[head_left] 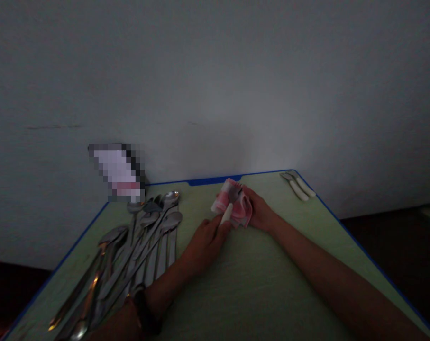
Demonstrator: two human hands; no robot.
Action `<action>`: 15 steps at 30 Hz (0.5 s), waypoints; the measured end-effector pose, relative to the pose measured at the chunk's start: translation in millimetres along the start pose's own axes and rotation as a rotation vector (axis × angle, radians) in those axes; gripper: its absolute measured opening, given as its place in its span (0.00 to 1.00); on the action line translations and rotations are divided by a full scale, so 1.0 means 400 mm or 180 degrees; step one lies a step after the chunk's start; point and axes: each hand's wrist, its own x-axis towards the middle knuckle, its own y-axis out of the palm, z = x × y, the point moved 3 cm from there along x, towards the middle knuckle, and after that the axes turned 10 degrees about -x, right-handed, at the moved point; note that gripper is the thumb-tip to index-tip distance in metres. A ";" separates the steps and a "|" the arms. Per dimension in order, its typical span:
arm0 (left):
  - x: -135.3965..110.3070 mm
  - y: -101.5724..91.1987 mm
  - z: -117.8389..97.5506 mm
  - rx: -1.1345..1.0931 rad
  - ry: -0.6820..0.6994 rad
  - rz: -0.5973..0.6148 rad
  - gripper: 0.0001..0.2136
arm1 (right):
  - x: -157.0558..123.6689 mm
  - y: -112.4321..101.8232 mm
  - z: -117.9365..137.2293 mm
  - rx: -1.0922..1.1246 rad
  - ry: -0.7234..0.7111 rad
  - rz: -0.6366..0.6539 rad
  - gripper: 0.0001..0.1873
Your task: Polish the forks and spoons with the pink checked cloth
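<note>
head view: a white-handled utensil [227,213] sits between the two hands, its pale handle pointing back toward the person and its metal end buried in a pink cloth [232,203]. the left hand [205,241] is closed on the handle, thumb and fingertips pinching the near end. the right hand [259,210] is wrapped around the cloth from the far right side, fingers curled over the bunched folds, so the cloth is pressed around the utensil's front part; what kind of head it has cannot be told, since the cloth hides it. the hands are close together, joined only through the utensil and cloth.

just left of the left hand and forearm lies a spread of metal spoons [143,241], long handles running roughly parallel, bowls at the far end, some overlapping. a dark band [143,310] circles the left wrist. well beyond the right hand, near the far right corner, two more white-handled utensils [300,187] lie side by side. everything rests on a pale green table [253,284] with a blue edge. beyond the spoons, against the grey wall, is a blurred whitish object [117,170] that cannot be made out.
</note>
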 end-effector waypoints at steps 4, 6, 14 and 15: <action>0.000 -0.002 0.001 -0.0135 -0.0046 -0.0034 0.17 | 0.006 -0.004 -0.003 0.0009 -0.0077 0.0020 0.14; 0.000 -0.003 0.008 -0.0351 -0.0142 -0.0122 0.17 | 0.002 -0.002 0.003 0.0179 -0.0132 0.0161 0.16; 0.003 -0.001 0.023 -0.1014 -0.0343 -0.0258 0.15 | -0.014 0.009 0.018 0.0367 0.0025 0.0103 0.15; 0.004 -0.002 0.021 -0.0941 -0.0328 -0.0233 0.15 | -0.013 0.008 0.015 0.0321 0.0069 0.0107 0.15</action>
